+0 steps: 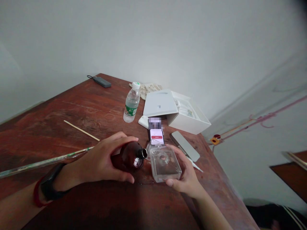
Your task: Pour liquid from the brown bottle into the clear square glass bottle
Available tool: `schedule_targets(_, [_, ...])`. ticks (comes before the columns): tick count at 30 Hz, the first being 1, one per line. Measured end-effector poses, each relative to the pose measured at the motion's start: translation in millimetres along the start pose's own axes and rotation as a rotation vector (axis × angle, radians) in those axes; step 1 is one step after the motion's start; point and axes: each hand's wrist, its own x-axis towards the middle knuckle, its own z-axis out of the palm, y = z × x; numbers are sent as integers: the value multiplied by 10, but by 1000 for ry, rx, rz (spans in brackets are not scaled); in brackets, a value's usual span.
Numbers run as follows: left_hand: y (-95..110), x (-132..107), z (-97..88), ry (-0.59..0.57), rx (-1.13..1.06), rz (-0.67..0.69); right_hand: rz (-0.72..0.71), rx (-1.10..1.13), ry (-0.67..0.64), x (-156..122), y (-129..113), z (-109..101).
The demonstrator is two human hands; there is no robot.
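Note:
My left hand (110, 159) is wrapped round a dark brown bottle (128, 158), tilted so that its uncapped mouth points right. Close beside that mouth, my right hand (184, 172) grips a clear square plastic container (166, 164) with a round opening in the face turned up. The bottle and the container look slightly apart. Behind the container lies a phone (156, 131) with its screen lit, partly covered by the container. A few small wet spots show on the wood below the bottle.
A water bottle (131, 103) stands behind my hands, left of an open white box (189, 123). A grey case (185, 145) and a thin white pointed tool (196, 165) lie right. Leftward are a wooden stick (81, 130), wrapped chopsticks (45, 163) and a dark device (102, 81) on the table (48, 127).

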Motion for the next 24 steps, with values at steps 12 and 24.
schedule_targets(12, [128,-71,-105,-33,298,33,40,-121,-52,-97,41,-28])
schedule_targets(24, [72,-82,-90,-46,521,112,123,-144,-97,-153,155,-5])
